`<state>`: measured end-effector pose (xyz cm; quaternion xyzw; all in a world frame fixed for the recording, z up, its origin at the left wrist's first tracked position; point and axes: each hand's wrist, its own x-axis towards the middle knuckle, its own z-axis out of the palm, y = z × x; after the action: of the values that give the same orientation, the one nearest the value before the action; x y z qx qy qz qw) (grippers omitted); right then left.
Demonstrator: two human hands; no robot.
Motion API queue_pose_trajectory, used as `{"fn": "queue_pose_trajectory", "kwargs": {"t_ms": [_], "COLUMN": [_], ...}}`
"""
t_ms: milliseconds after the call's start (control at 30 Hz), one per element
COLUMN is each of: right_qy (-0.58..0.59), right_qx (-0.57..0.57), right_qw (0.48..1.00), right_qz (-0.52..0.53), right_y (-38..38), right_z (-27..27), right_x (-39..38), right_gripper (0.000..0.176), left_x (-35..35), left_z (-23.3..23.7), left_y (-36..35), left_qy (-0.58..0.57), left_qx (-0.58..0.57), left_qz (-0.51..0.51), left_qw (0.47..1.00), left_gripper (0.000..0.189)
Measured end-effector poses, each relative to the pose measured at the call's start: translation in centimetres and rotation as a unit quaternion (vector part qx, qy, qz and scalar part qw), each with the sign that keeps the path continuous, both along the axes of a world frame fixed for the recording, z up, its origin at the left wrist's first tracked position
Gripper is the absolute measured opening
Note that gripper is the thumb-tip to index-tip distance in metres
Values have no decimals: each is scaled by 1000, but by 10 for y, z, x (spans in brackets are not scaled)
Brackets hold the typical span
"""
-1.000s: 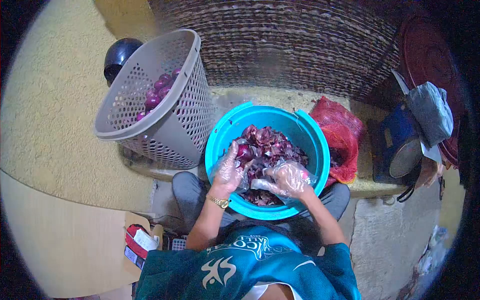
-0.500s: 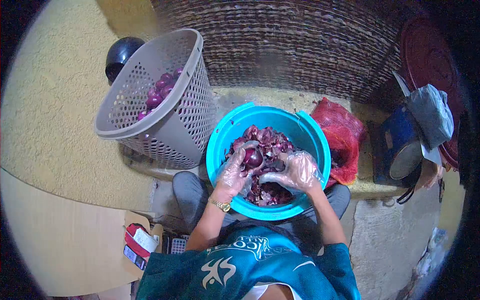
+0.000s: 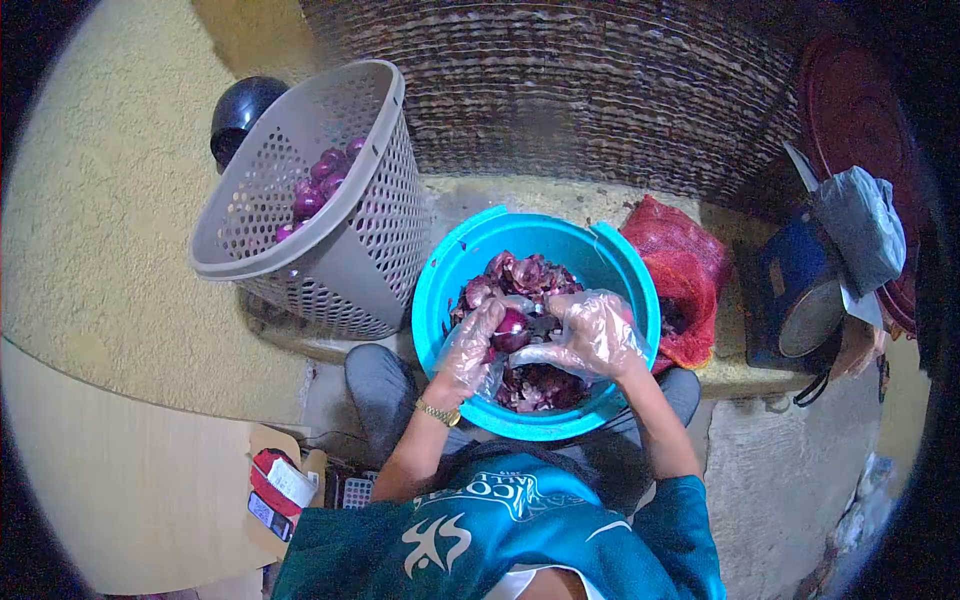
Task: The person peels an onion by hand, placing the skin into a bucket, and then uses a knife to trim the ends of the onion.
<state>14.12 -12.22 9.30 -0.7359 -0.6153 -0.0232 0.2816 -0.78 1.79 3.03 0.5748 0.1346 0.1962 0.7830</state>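
Observation:
My left hand [image 3: 474, 345], in a clear plastic glove, holds a shiny red onion [image 3: 511, 330] over the blue tub [image 3: 437, 300]. Close to the onion's right side is my right hand [image 3: 600, 335], gloved the same way. Its thumb reaches toward the onion while the other fingers curl inward; whatever they grip, if anything, is hidden. Beneath both hands, loose onion skins [image 3: 545, 390] fill the bottom of the tub, which sits at my lap between my knees.
To the left stands a tall perforated basket [image 3: 390, 215] with several red onions [image 3: 322, 180] inside, and a black helmet-like object [image 3: 247, 105] behind it. A red mesh sack [image 3: 680, 250] touches the tub's right side. Farther right are a blue container [image 3: 800, 270] and a grey plastic bag [image 3: 860, 225].
The onion in my left hand has shifted slightly right and down. My right hand's fingers have come nearer to it, narrowing the gap between the hands.

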Motion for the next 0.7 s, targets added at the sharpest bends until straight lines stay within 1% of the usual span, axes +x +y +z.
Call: {"fn": "queue_pose_trajectory", "kwargs": {"t_ms": [67,167,200,233,267,300,367,400,433,467,567,700], "right_qy": [-5,-15,-15,-11,-6,-6,-1,-1,1,3,21,24], "right_qx": [11,39,39,26,13,12,-6,-6,-12,-18,-29,-58], "right_qw": [1000,999,999,999,1000,1000,1000,1000,1000,1000,999,997], "right_qz": [20,31,30,28,26,26,14,14,17,20,13,34], "right_y": [0,3,2,1,1,1,0,0,0,0,-1,1], "right_z": [-1,-6,-5,-3,-1,1,2,1,0,0,4,-12], "right_x": [0,2,2,1,1,0,0,0,0,0,-1,6], "right_gripper": [59,55,55,55,55,55,56,56,55,55,55,51], "left_x": [1,0,1,1,2,2,2,1,1,1,2,0], "left_z": [-11,-28,-24,-18,-15,-24,-50,-45,-40,-35,0,8], "left_y": [4,10,11,13,14,17,24,22,18,14,4,3], "left_qy": [20,6,6,16,26,25,-1,-2,-5,-9,1,-1], "left_qx": [-33,-59,-59,-85,-112,-112,59,58,22,-14,-33,4], "left_qz": [1,-5,-5,-25,-44,-44,-61,-61,-42,-24,-20,-18], "left_qw": [999,998,998,996,992,992,996,996,999,1000,999,1000], "left_gripper": [37,34,34,43,56,56,56,56,43,35,33,32]}}
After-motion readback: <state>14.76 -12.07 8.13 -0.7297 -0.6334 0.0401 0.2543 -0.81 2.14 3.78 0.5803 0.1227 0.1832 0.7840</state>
